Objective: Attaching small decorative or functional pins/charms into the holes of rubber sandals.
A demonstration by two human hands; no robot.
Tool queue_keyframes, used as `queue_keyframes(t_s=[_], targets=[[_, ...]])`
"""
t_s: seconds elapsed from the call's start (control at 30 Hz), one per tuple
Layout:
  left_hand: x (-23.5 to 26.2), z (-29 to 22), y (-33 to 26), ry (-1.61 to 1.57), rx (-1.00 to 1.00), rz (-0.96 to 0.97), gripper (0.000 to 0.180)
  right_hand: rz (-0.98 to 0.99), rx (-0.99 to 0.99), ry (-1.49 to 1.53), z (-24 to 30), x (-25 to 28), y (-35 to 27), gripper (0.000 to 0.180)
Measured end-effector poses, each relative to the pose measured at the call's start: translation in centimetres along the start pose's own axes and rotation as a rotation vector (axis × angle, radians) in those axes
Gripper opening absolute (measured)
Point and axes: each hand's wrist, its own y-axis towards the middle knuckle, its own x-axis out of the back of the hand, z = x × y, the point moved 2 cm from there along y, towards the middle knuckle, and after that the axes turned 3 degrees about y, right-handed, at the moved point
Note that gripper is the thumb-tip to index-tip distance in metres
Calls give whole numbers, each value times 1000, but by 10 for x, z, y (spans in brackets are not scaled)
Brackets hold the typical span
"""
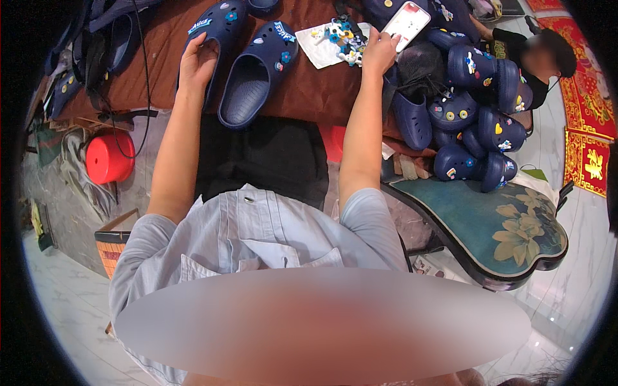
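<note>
The left hand (197,67) is at the upper left of centre, its thumb and fingers bent narrowly against the upper of a navy clog (226,29); whether they grip it or only press on it, I cannot tell. That clog lies toe up, at the top of the frame, with blue charms on its upper. Just to its right is a second navy clog (248,90), its toe tilted toward the upper right and also decorated.

The right hand (380,55) is at the upper centre-right, its fingers reaching over the lower edge of a white phone (412,24); I cannot tell if they grasp it. Left of that hand, a cluster of charms (347,40) lies on a white sheet (313,50). All this is on the brown-covered worktop (315,96).

A pile of navy clogs (473,64) fills the upper right, beside a person in black (516,48). A red stool (109,159) stands at the left, and a green-blue cushioned chair (467,215) at the right.
</note>
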Motion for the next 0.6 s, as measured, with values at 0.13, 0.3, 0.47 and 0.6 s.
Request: queue_keyframes(t_s=[0.13,0.3,0.47,0.6], targets=[[-8,3,-3,16,-15,-42,12,34,0,-43,0,0,1,39],[-1,1,2,2,-20,-39,11,46,23,-76,4,1,6,41],[18,-3,11,-38,17,17,21,112,-13,-76,3,-1,9,42],[19,-1,11,-30,-2,-37,22,31,-28,31,5,6,3,44]])
